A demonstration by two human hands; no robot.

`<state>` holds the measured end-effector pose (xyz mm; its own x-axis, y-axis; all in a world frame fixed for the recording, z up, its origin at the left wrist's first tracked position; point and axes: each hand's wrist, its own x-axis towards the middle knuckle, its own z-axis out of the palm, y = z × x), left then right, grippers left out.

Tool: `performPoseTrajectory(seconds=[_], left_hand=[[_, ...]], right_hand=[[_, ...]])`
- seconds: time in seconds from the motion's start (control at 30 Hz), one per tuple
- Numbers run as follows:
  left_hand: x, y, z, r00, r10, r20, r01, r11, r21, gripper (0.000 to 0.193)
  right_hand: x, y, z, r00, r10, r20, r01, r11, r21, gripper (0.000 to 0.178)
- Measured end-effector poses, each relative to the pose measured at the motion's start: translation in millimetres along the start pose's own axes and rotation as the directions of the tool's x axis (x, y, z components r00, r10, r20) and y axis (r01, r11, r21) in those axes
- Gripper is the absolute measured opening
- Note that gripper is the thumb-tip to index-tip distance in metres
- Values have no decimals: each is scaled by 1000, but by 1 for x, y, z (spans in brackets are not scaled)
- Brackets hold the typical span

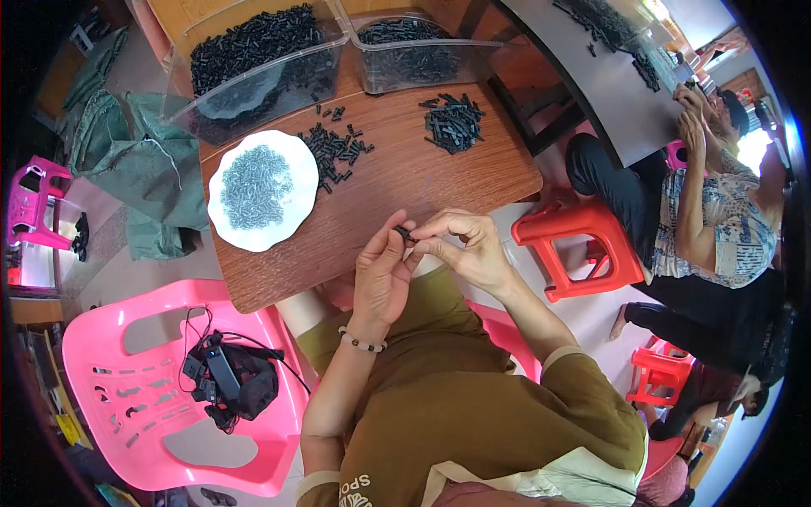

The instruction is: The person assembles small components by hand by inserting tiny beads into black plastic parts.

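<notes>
My left hand and my right hand meet just off the near edge of the wooden table. Both pinch a small dark cylindrical piece between thumb and fingertips, which cover most of it. Left of them on the table is a white scalloped plate heaped with tiny clear pieces. A loose scatter of short black tube-like pieces lies beside the plate. Farther right is a pile of longer black pieces.
Two clear plastic bins of black pieces stand along the table's far side. A pink chair holding a black adapter and cables is at left. At right are a red stool, a grey table and a seated person.
</notes>
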<state>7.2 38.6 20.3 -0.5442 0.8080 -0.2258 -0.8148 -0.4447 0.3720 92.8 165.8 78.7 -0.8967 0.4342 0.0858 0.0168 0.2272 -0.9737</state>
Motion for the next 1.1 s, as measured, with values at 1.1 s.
performPoseTrajectory(seconds=[1.1], left_hand=[[-6, -8, -2, 995, -103, 1, 102, 992, -75, 31]], right_hand=[[-11, 5, 4, 983, -172, -72, 160, 976, -151, 13]])
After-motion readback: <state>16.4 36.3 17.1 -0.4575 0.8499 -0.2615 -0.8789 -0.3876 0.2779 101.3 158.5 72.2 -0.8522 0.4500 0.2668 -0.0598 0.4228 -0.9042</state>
